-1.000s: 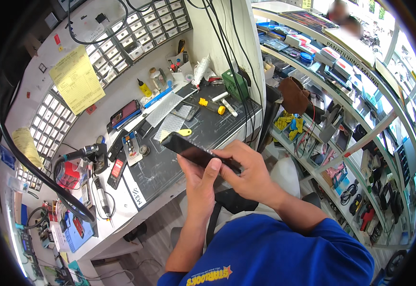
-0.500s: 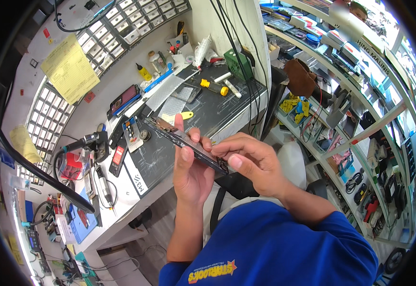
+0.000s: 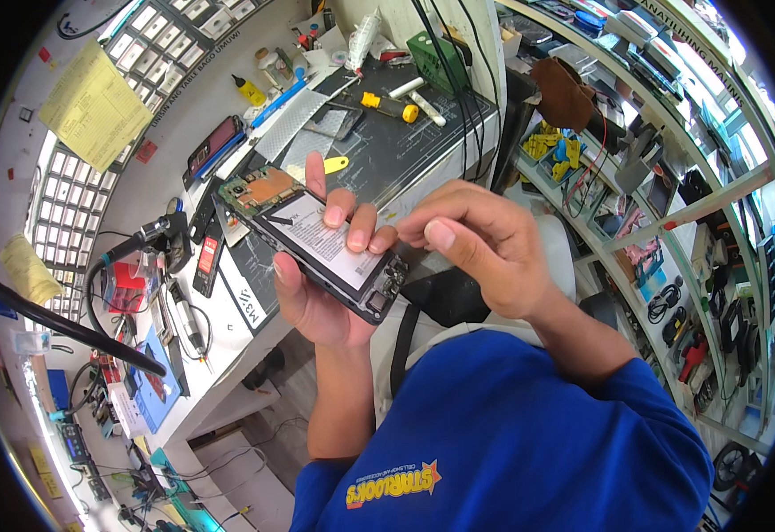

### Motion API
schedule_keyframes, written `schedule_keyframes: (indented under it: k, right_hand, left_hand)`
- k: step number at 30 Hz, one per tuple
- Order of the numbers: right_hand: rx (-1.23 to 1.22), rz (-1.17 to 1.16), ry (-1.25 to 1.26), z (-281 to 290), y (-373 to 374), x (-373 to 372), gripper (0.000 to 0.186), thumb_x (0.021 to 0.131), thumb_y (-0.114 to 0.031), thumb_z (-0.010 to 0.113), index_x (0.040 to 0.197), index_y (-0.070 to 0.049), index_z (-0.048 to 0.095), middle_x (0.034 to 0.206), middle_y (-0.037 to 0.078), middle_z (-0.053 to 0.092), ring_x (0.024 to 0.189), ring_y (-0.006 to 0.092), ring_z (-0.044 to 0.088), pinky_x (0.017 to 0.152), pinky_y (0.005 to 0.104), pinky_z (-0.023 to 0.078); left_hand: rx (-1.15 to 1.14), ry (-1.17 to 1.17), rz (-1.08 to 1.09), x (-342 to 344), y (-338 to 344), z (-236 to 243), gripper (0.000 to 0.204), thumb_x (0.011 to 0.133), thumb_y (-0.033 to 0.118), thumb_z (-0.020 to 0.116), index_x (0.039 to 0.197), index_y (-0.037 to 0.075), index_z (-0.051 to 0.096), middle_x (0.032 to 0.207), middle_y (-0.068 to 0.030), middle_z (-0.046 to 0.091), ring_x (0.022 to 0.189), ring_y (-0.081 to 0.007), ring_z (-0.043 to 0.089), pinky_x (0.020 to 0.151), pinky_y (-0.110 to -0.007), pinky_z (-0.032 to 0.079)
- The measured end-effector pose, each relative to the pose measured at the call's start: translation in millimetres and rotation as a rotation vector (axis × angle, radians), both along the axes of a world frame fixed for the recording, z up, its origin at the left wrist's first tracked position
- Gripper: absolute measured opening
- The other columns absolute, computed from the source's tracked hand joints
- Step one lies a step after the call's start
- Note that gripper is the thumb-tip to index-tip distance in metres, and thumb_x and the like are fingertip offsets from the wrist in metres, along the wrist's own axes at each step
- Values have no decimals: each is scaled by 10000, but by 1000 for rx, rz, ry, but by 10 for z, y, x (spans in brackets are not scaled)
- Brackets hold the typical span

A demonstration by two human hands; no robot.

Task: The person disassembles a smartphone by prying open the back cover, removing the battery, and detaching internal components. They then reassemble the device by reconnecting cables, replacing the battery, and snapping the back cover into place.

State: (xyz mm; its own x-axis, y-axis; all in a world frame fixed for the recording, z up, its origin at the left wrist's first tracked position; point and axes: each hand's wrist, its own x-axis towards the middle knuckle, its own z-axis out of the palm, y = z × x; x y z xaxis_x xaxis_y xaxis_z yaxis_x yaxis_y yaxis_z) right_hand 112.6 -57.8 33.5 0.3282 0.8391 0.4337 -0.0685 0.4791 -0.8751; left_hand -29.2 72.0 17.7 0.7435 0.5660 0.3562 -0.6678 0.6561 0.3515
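Note:
My left hand (image 3: 321, 288) cradles an opened phone (image 3: 312, 239) with its back off, so the battery and a green circuit board show. The fingers wrap over its far edge and the thumb lies on the near edge. My right hand (image 3: 485, 244) hovers at the phone's lower right end, its fingertips pinched together just above that corner. Whether anything small is between those fingertips I cannot tell. Both hands are raised above the near edge of the dark work mat (image 3: 387, 160).
On the mat lie a yellow-handled screwdriver (image 3: 389, 105), a yellow pick (image 3: 335, 165), a metal mesh sheet (image 3: 291, 133) and other phones (image 3: 214, 148). A green box (image 3: 436, 58) and cables stand at the back. Shelves of parts (image 3: 671, 204) fill the right side. A tool on a stand (image 3: 152, 235) is at left.
The phone has been turned over from screen-edge view to open back facing up, and brought closer. My right hand shifted from gripping its end to pinching above its lower corner.

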Motion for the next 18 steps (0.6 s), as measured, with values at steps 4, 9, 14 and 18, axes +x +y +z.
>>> schedule_keyframes:
  k: [4, 9, 14, 18]
  right_hand:
    - [-14, 15, 48, 0, 12, 10, 206, 1073, -103, 597, 1147, 48, 716, 1104, 133, 700, 1063, 181, 675, 952, 332, 517]
    - [-33, 9, 58, -25, 19, -9, 210, 1067, -104, 597, 1147, 40, 727, 1086, 122, 699, 1018, 164, 666, 917, 306, 520]
    - [-75, 14, 63, -11, -17, -21, 172, 1006, -58, 668, 1144, 15, 741, 1099, 123, 704, 1040, 177, 671, 933, 333, 522]
    - [46, -95, -402, 2, -45, -65, 291, 863, -39, 795, 1151, -75, 769, 1095, 111, 679, 984, 245, 646, 877, 347, 528]
  left_hand:
    - [10, -12, -12, -5, 19, -10, 1015, 903, 453, 801, 1656, 77, 234, 1103, -27, 497, 949, -170, 504, 887, -352, 428]
    - [9, -55, -49, 1, 51, 7, 1046, 878, 458, 818, 1658, 78, 233, 1091, -25, 494, 943, -172, 504, 870, -355, 420]
    - [-89, -155, -125, 19, 55, 15, 1071, 860, 455, 827, 1662, 79, 224, 1088, -24, 491, 928, -175, 496, 843, -360, 403]
    - [-122, -204, -166, 26, 68, 47, 1083, 851, 450, 830, 1665, 82, 216, 1090, -25, 492, 922, -178, 492, 842, -362, 403]
